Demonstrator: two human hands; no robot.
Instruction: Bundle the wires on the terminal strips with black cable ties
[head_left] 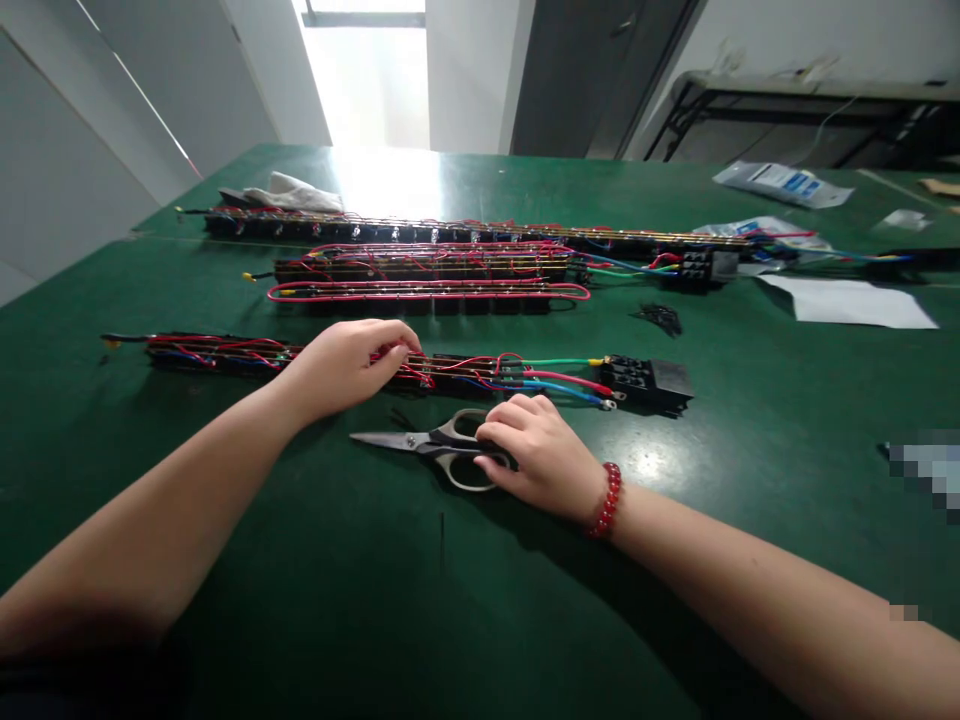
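A long black strip with red and blue wires and brass-coloured bars (pixel 465 372) lies across the green table in front of me. My left hand (pixel 352 365) is closed over the middle of this wired strip, its fingertips partly hidden behind it. Green, red and blue leads run from the strip's right end to a black terminal block (pixel 646 383); the red and blue ones end in bare metal lugs. Just below the strip, scissors (pixel 442 442) lie with blades to the left. My right hand (pixel 536 450), with a red bead bracelet, has its fingers curled on the scissors' handles.
Behind are more wired strips (pixel 420 270) and a longer one (pixel 480 232). Small black pieces (pixel 660 318) lie in a pile near white paper (pixel 851 302). A plastic packet (pixel 784 184) is at the back right, a whitish glove or cloth (pixel 292 192) at the back left.
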